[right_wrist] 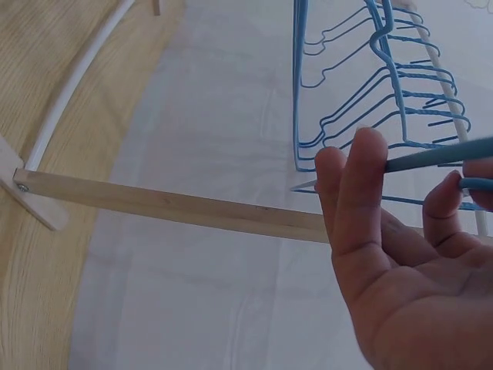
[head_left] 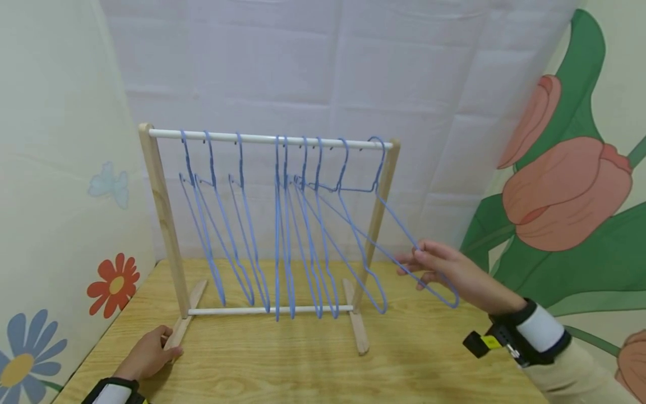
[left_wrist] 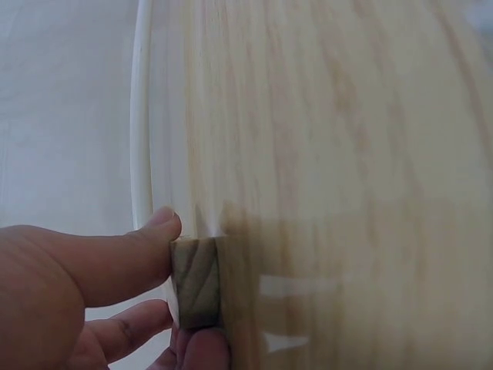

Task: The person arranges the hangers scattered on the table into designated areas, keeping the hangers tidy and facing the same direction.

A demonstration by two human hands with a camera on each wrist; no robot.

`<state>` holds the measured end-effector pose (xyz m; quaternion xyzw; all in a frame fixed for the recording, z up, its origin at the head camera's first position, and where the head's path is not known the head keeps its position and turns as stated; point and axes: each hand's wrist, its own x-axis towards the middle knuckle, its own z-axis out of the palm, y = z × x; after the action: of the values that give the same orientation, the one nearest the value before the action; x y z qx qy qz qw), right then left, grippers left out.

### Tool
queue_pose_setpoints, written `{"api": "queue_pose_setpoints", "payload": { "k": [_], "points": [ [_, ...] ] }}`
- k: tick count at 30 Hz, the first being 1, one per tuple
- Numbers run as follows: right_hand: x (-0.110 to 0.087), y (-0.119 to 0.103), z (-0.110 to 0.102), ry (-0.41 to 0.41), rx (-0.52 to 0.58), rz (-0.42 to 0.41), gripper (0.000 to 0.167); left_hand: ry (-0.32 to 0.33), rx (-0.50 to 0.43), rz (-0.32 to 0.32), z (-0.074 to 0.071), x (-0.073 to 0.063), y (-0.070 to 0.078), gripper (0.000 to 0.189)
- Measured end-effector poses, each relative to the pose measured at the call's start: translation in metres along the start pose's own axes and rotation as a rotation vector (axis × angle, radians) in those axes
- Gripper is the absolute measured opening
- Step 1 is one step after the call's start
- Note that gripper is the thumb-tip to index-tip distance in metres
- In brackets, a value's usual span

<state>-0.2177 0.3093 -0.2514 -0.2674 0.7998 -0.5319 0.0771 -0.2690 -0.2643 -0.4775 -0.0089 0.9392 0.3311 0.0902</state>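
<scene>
A wooden clothes rack with a white top rail (head_left: 259, 138) stands on the table, bearing several blue wire hangers (head_left: 244, 219). My right hand (head_left: 451, 272) pinches the rightmost hanger (head_left: 396, 219) by its side, and that hanger swings out toward me with its hook still over the rail. In the right wrist view the blue wire (right_wrist: 439, 154) runs between the fingers of the right hand (right_wrist: 416, 285). At the rack's left foot (head_left: 179, 332), my left hand (head_left: 146, 353) grips the front end. The left wrist view shows thumb and fingers around that wooden foot end (left_wrist: 196, 281).
Next to the held hanger is the right post (head_left: 384, 185). A white lower bar (head_left: 229, 311) joins the feet, the right foot (head_left: 359, 331) pointing forward. Behind the wooden table (head_left: 252, 365) hangs a white cloth (head_left: 282, 67); flower-patterned panels (head_left: 570, 196) flank it.
</scene>
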Motion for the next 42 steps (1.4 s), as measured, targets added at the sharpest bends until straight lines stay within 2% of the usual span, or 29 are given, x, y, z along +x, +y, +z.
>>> {"api": "queue_pose_setpoints", "payload": {
  "k": [8,15,23,30,33,38,42],
  "points": [
    [0.002,0.004,0.002,-0.033,0.011,0.004,0.027,0.008,0.005,0.015,0.000,-0.002,0.001,0.043],
    [0.000,0.006,0.005,-0.030,0.015,0.009,0.028,0.001,0.008,-0.004,-0.001,-0.001,0.000,0.044],
    [0.000,0.008,0.006,-0.011,0.011,0.018,0.037,0.003,0.017,0.002,-0.004,-0.003,-0.001,0.046],
    [-0.001,0.019,0.005,-0.111,0.144,-0.006,0.037,-0.008,0.015,-0.024,-0.003,-0.002,-0.004,0.047],
    [-0.003,0.024,0.005,-0.128,0.190,-0.018,0.038,-0.007,0.023,-0.032,-0.002,-0.002,-0.005,0.047],
    [-0.005,0.033,0.008,-0.101,0.237,-0.016,0.039,0.016,0.033,-0.007,-0.002,-0.003,-0.005,0.048],
    [-0.014,0.041,0.012,-0.032,0.188,0.022,0.038,0.026,0.042,0.011,0.000,-0.004,-0.003,0.051]
  ]
}}
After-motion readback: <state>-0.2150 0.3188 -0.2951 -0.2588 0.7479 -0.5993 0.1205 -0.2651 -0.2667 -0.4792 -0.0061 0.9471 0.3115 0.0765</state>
